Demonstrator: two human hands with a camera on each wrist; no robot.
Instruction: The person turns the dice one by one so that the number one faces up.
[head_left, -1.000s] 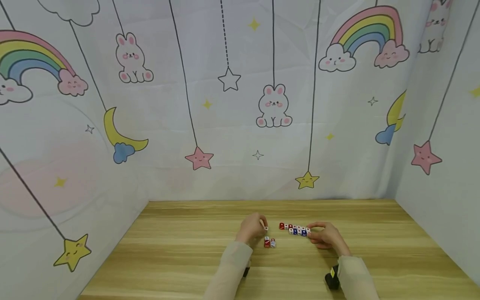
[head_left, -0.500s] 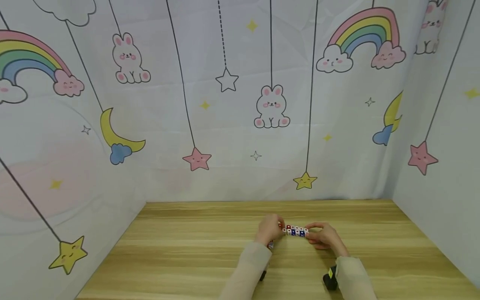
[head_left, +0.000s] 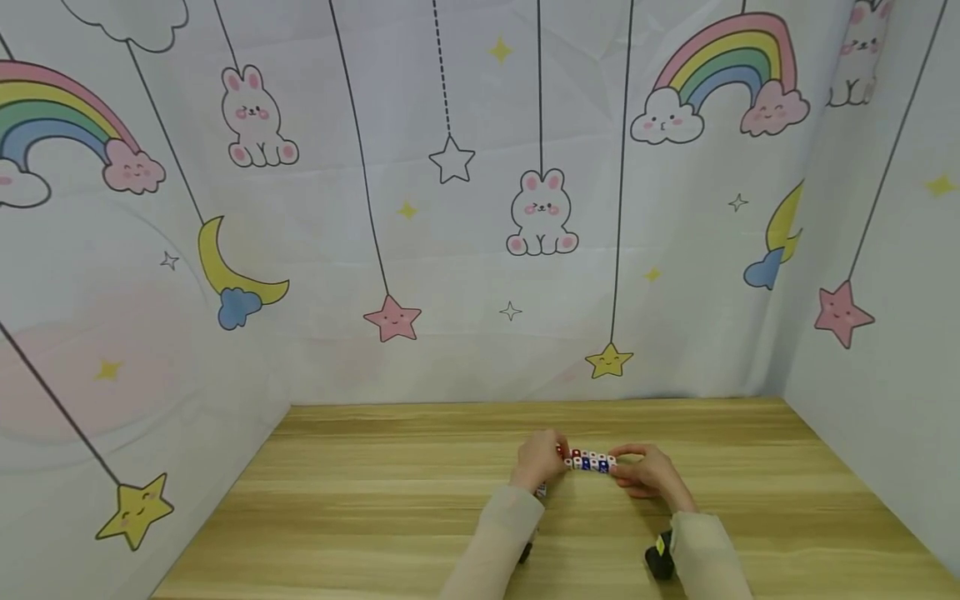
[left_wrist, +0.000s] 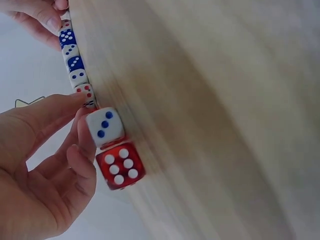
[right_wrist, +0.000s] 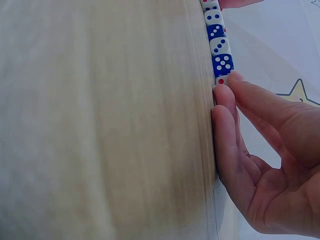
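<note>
Two rows of small dice (head_left: 592, 464) lie side by side on the wooden table, the front row alternating white and blue. My left hand (head_left: 542, 460) pinches a white die with red dots (left_wrist: 85, 92) between thumb and finger at the left end of the front row. At the other end, my right hand (head_left: 647, 471) holds the last white die (right_wrist: 221, 80) with thumb and fingertips. Nearer the left wrist camera are a white die with blue dots (left_wrist: 105, 125) and a red die (left_wrist: 120, 166); in the head view the left hand mostly hides them.
The wooden table (head_left: 375, 517) is enclosed by white curtains (head_left: 450, 250) printed with rabbits, stars and rainbows. A black wrist camera (head_left: 660, 557) sits at the right sleeve (head_left: 708, 550).
My left hand has moved right, carrying a white die to the left end of the front row, and has stayed there over the last half second. The right hand keeps its place.
</note>
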